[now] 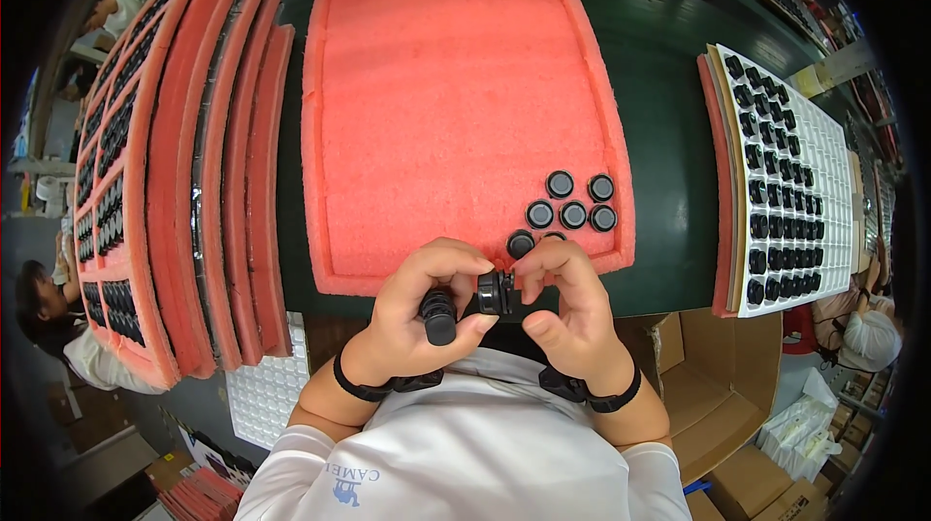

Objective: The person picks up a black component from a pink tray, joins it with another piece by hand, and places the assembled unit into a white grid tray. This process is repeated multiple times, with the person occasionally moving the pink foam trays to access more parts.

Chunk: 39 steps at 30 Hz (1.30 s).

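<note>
The person's left hand [419, 309] is curled around a short black cylindrical tool [438, 315], gripped in the fist with its blunt end pointing down toward the body, while the right hand [567, 312] pinches a small black round part [495, 293] between thumb and fingertips, pressed up against the tool's side end. Both hands meet just at the near edge of a pink foam tray [456, 55] lying on a dark green table [669, 259]. On the tray's near right corner sits a small cluster of black round caps [572, 201], faces up, lying close together, the nearest one almost under the right fingertips. To do this step well, it seems best that the part be kept square to the tool rather than cocked, with the pinch kept on its rim so the fingers do not cover the joint. The left fist should probably stay steady and let the right hand do the fine turning or pushing. A white compartment tray [805, 181] of similar black parts stands to the right, and a stack of pink foam trays [223, 181] lies to the left.
</note>
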Each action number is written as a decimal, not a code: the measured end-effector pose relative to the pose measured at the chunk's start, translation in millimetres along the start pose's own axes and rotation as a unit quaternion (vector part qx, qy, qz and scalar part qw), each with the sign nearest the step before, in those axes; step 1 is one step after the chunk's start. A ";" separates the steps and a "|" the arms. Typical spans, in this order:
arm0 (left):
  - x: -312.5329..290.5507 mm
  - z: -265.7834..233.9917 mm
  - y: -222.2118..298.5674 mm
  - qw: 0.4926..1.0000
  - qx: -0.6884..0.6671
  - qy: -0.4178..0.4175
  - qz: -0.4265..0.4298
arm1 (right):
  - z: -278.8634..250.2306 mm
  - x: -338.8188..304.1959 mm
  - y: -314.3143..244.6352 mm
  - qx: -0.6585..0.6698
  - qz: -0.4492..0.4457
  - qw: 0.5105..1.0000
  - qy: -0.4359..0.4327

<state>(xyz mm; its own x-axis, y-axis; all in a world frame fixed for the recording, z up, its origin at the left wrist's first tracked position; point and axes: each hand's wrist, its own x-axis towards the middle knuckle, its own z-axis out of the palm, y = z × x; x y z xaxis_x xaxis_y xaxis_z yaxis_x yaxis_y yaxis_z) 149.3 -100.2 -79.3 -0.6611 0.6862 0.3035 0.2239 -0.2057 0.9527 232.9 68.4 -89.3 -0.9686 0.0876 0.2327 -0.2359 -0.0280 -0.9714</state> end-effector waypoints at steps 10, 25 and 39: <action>3.7 6.7 3.4 0.994 -0.033 0.011 -0.108 | -1.8 0.5 -3.7 -0.096 -0.050 0.994 0.025; 11.3 18.0 5.2 0.990 0.015 0.004 -0.140 | -115.2 -80.6 -64.0 -0.383 -0.016 0.884 0.269; 17.4 17.4 4.1 0.993 0.020 -0.003 -0.114 | -255.2 -95.1 -122.9 -0.553 0.116 0.740 0.365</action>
<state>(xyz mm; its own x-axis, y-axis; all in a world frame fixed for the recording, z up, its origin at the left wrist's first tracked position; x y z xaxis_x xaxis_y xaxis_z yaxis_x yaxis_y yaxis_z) 151.2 -77.0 -70.3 -0.6930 0.7165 0.0795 0.0974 -0.0162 0.9951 374.0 317.6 -4.3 -0.5766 0.7343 0.3582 0.5301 0.6698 -0.5200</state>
